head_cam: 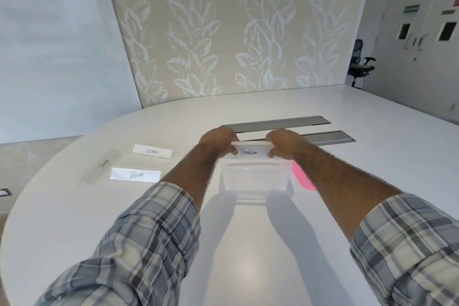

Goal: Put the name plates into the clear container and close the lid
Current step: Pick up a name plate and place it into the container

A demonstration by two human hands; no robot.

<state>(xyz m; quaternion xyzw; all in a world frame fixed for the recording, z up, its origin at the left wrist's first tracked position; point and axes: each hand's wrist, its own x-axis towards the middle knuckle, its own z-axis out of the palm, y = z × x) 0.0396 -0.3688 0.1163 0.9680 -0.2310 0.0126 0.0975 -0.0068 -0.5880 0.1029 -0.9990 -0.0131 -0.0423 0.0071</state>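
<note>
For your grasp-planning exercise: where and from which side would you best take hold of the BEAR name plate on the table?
Pinch the BEAR name plate at its two short ends, one hand per end, coming from above, as the left hand and right hand hold the PENGUIN name plate. It is long and narrow, with open table at both ends.

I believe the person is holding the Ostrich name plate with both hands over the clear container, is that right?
Not quite: the head view shows the plate held by the left hand and right hand over the clear container reads Penguin. The Ostrich plate lies on the table.
</note>
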